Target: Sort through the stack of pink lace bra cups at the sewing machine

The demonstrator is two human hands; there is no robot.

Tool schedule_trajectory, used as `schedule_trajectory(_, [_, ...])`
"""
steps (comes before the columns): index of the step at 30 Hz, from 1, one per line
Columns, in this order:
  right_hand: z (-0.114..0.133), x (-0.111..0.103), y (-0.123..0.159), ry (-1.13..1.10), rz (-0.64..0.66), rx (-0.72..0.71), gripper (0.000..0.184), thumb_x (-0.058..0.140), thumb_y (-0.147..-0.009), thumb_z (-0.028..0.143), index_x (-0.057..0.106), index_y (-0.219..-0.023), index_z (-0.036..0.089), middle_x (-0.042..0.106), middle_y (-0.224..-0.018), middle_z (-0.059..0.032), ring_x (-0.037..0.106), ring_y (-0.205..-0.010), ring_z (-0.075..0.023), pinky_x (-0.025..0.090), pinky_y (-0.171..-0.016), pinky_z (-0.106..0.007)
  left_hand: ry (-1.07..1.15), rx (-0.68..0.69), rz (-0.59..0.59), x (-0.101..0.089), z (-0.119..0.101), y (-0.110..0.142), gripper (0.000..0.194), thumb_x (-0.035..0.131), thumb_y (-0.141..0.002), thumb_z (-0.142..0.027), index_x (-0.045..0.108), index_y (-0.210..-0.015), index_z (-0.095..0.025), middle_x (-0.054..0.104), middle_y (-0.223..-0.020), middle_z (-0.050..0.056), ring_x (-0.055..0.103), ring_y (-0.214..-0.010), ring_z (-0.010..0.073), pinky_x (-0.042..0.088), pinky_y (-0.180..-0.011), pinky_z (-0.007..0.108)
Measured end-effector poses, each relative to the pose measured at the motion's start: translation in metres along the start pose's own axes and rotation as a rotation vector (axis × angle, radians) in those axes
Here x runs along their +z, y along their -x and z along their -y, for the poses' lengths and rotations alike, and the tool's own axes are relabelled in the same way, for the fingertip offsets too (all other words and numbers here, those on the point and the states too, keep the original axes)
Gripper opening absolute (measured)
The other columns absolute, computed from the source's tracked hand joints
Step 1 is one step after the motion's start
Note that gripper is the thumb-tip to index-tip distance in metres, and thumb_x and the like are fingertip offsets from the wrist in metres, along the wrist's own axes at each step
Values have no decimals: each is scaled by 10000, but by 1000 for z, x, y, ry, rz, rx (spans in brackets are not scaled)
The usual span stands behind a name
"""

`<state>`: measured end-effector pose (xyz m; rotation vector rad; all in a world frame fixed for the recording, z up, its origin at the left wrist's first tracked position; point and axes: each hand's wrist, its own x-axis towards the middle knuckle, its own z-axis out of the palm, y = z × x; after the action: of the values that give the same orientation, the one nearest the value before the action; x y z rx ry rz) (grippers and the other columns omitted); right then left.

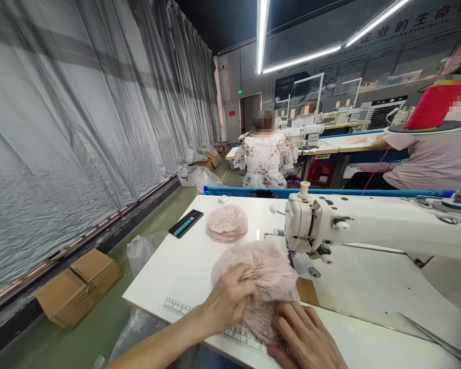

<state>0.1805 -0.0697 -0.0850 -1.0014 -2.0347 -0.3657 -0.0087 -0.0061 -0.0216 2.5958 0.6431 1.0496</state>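
Two hands share one bunched piece of sheer pink fabric (272, 269) in the head view. It lies on the sewing table (157, 277), from the near edge inward, its far right side meeting the needle area of the sewing machine (311, 220). The left hand (230, 294) curls, thumb and fingers apparently pinching a fold, probably to gather the loose cloth. The right hand (307, 333) lies palm down, fingers together on the fabric's near end, seemingly to steady it; whether its thumb grips beneath, I cannot tell.

A stack of round pink pieces (226, 224) sits toward the far left corner, likely for easy reach. The phone (186, 223) rests along the left edge, clear of the cloth. Ruler markings (176, 306) follow the near edge, presumably for measuring.
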Motion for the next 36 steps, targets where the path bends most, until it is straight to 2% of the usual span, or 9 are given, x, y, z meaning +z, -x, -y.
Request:
schedule_trajectory(3, [1,7,4,50,1,-2,334,297,-983,249,554,-778,189,589,-761,-58,516,-773,-215,323,-750,-338,-8,74,62,4,-2,5,290,408,-849,-46,663,-749,-140,562,-1083,113,580,-926,205,489,-762,299])
schedule_trajectory(6, [0,9,7,63,5,-40,278,335,-899,58,554,-780,182,591,-731,-44,518,-745,-200,331,-783,-341,-8,53,132,2,-7,6,353,407,-865,-38,694,-1029,-162,563,-1149,119,571,-1009,218,497,-850,330])
schedule_trajectory(9, [-3,5,5,33,25,-31,268,348,-876,33,560,-817,186,590,-740,-30,526,-724,-184,335,-767,-333,8,13,180,-1,-9,5,471,402,-814,17,664,-1142,-196,546,-1197,110,546,-1082,219,482,-910,335])
schedule_trajectory(16, [-10,-10,-2,-64,50,-55,291,305,-990,157,529,-809,204,582,-721,-4,533,-667,-146,367,-682,-286,-3,-10,158,1,-8,9,421,415,-778,19,702,-1013,-181,553,-1177,106,557,-1055,209,484,-891,321])
schedule_trajectory(25, [-8,-22,-11,-80,19,20,200,338,-934,73,449,-834,207,555,-687,7,504,-595,-131,374,-592,-267,-38,-63,184,-2,-21,9,364,455,-759,-16,673,-1007,-170,541,-1141,118,539,-1036,228,478,-879,347])
schedule_trajectory(28, [-5,-23,-18,-88,-43,4,194,328,-935,80,454,-866,211,569,-670,13,505,-569,-129,385,-577,-256,-54,-105,181,2,-21,11,196,599,-817,-168,665,-1001,-172,551,-1089,112,542,-1004,247,487,-852,367])
schedule_trajectory(31, [-4,-21,-23,-90,-83,34,208,320,-938,89,451,-844,220,550,-639,18,502,-543,-130,389,-543,-240,-85,-68,147,9,-16,11,318,733,-768,-381,649,-977,-156,551,-1107,125,536,-1009,277,484,-834,388])
schedule_trajectory(34, [-3,-22,-27,-86,-112,70,197,332,-941,93,480,-881,208,556,-674,1,524,-585,-136,406,-554,-238,-76,-86,36,15,-12,7,149,652,-837,-283,606,-797,-146,564,-946,90,543,-878,228,460,-734,330])
schedule_trajectory(36, [-3,-25,-27,-71,-128,61,180,357,-939,88,505,-970,186,613,-805,-48,574,-720,-158,433,-647,-268,-42,-170,-25,14,-10,1,173,563,-863,-184,527,-696,-153,521,-792,40,515,-747,173,413,-640,270])
